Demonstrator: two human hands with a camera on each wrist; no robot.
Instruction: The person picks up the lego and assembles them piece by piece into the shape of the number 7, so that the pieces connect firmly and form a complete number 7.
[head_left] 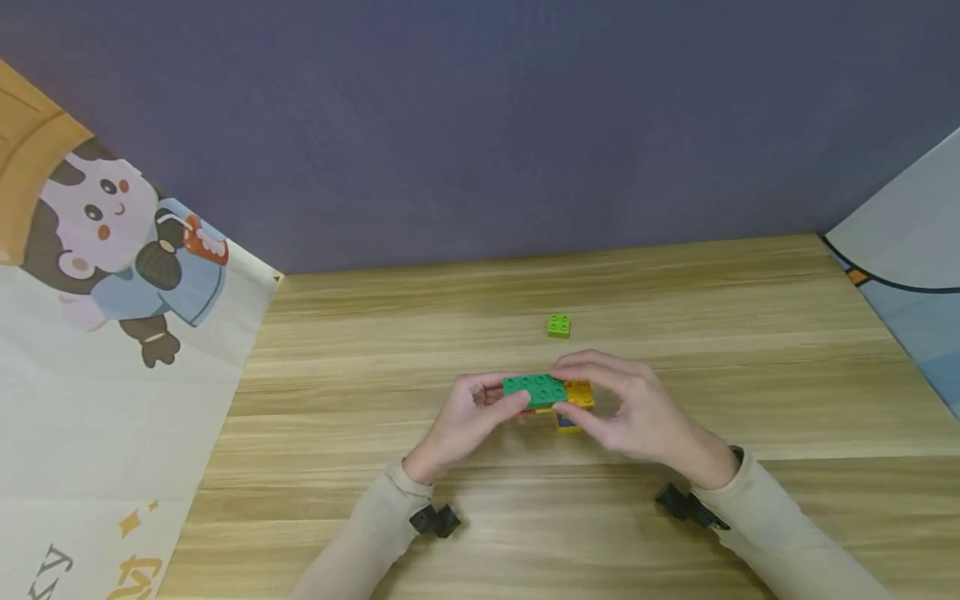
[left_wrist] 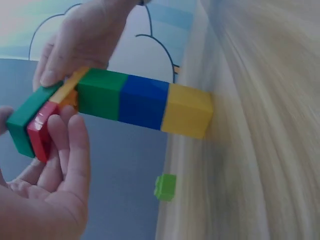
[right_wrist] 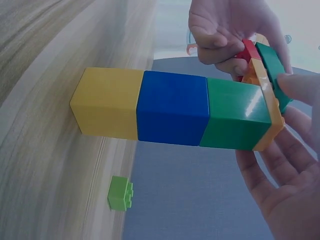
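A tower of a yellow block (right_wrist: 107,102), a blue block (right_wrist: 172,107) and a green block (right_wrist: 235,112) stands on the table. Across its top lies a thin orange brick (head_left: 580,393), jutting out to the left. A flat green brick (head_left: 534,389) sits over the orange one's left part, with a red brick (left_wrist: 41,127) beneath its outer end. My left hand (head_left: 474,421) grips this overhanging end, thumb on the green brick and fingers under the red one. My right hand (head_left: 641,408) pinches the green brick's right end between thumb and fingers.
A small lime-green brick (head_left: 558,326) sits on the wooden table (head_left: 375,333) beyond the hands. A dark wall panel (head_left: 480,133) rises behind the table, and a printed panel (head_left: 225,317) borders it at the left.
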